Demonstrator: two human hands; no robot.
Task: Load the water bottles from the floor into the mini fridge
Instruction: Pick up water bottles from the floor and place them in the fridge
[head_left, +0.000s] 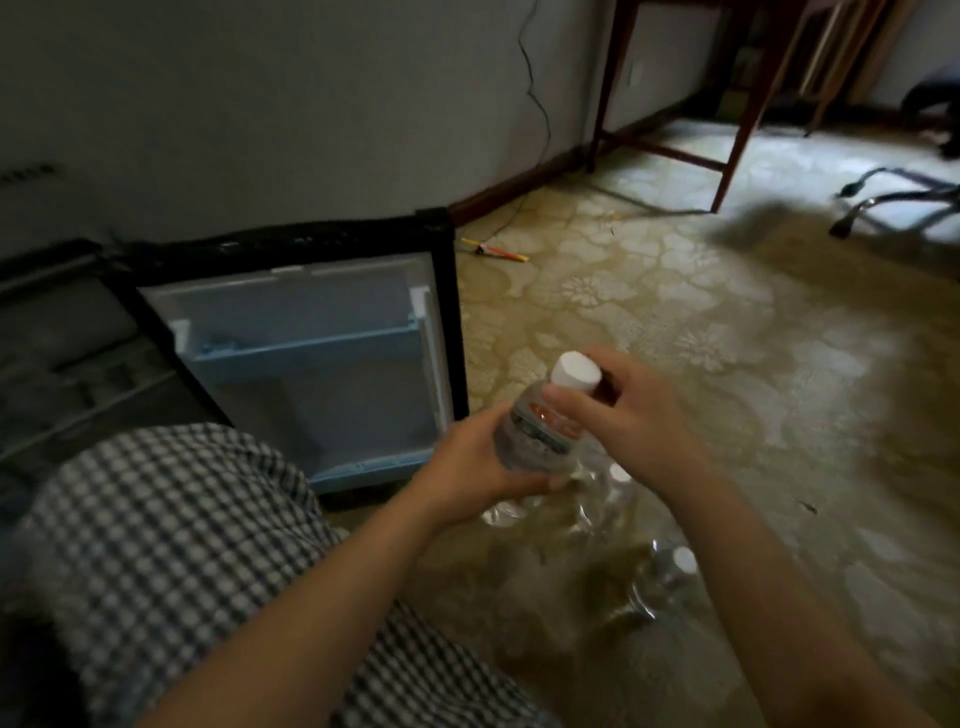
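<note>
Standing open at the left of the frame, the mini fridge (311, 364) shows its door's inner side. Right of it, at centre, the left hand (478, 467) grips the lower body of a water bottle (540, 431) held above the floor (675, 291). The bottle's long axis is tilted, with the cap pointing up and slightly right. The right hand (644, 415) pinches its neck, forearm rising from the lower right. Blurred spare bottles (670, 571), perhaps in wrap, lie lower right.

Patterned floor (675, 312) — 2 white-capped water bottles (672, 571), orange sticks (493, 251) well apart
</note>
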